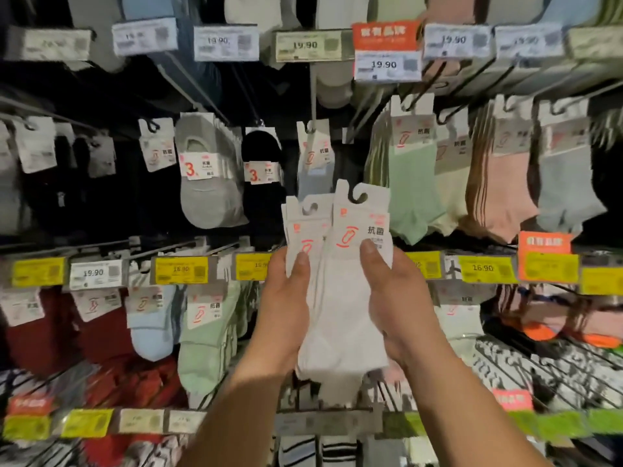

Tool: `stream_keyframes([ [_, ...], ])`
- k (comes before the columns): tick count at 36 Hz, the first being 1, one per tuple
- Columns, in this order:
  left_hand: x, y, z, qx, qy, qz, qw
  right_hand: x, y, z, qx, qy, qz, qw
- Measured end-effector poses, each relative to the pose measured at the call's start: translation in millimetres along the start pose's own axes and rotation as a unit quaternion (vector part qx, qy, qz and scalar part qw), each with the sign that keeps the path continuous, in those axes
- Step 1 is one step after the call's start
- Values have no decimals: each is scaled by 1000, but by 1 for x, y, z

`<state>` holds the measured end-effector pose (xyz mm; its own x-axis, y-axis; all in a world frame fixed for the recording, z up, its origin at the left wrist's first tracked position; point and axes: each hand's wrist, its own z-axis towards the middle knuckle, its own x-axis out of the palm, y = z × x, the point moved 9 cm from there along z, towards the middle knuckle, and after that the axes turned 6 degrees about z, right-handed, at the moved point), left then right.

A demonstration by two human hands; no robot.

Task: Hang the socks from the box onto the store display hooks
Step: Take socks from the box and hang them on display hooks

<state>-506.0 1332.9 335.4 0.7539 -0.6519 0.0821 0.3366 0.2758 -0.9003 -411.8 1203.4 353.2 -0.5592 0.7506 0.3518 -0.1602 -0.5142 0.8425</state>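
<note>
White socks (340, 298): a bundle of carded pairs is held upright between both hands, in front of the display wall.
Left hand (286, 305): curled round the bundle's left side, its thumb pressed on the rear cards.
Right hand (394, 298): closed on the right side, thumb laid on the front card (362, 217) (its hanger notch stands uppermost).
Display hook (312, 126): seen just above the bundle, a pale blue pair (315, 176) hung on it.
Price tags (180, 269): fixed along the rails.

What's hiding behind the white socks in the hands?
Behind the white socks you can see a pale blue pair hanging above and a yellow price tag peeking out beside the left hand. Whatever hangs directly behind them is covered.
</note>
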Motion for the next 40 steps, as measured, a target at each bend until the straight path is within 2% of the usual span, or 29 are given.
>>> stream_keyframes([
  [6, 8, -25, 16, 61, -80, 65, 993, -13, 44, 42, -40, 21, -87, 995],
  [14, 33, -63, 42, 97, -63, 99, 988, -6, 87, 69, -53, 37, -97, 993],
  [23, 30, -65, 59, 78, -53, 66, 993, 5, 114, 102, -80, 16, -108, 991],
  [31, 13, -53, 60, 60, -65, 20, 996, 0, 110, 125, -69, -4, -133, 989],
  [36, 4, -52, 61, 64, -77, 29, 995, 6, 104, 131, -40, -7, -148, 988],
  [40, 1, -52, 59, 70, -78, 21, 994, 11, 107, 136, -59, 6, -122, 991],
])
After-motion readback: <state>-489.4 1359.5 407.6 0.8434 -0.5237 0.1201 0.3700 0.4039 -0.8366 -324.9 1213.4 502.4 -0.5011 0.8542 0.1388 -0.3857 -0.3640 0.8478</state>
